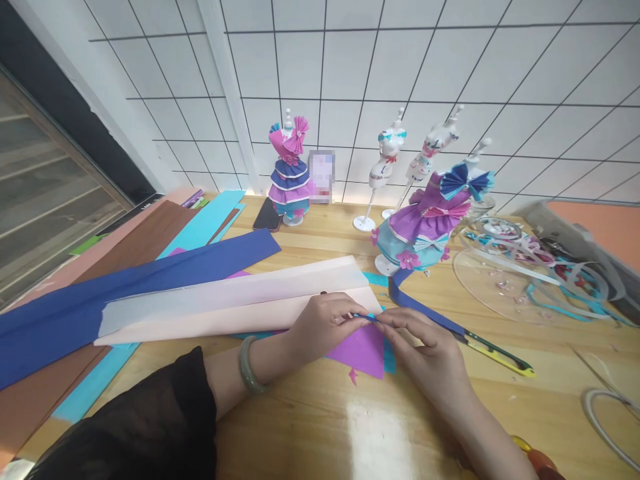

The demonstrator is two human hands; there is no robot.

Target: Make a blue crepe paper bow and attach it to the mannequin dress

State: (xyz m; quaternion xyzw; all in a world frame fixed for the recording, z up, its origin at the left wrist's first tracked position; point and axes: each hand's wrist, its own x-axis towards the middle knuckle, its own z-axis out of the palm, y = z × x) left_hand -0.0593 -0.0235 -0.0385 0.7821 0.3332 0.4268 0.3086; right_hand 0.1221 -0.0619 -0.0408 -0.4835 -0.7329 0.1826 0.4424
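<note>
Between the fingertips of both my hands is a small, narrow folded strip of blue paper (369, 317). My left hand (320, 327), with a jade-green bangle on the wrist, pinches its left end. The right end is pinched by my right hand (430, 350). Under the hands lie a purple paper sheet (360, 350) and pale pink crepe paper (280, 293). Just behind my right hand a longer dark blue paper strip (425, 307) curves across the table, touching a slim black-and-yellow tool (500, 355).
Dress-form figures in paper dresses (290, 177) (425, 220) stand at the back, with two barer white forms (387, 157) between them. Blue crepe paper (150, 277) and brown sheets (135, 240) spread left. Tangled ribbons (565, 267) lie on a clear disc at right. A dark phone (269, 215) rests behind.
</note>
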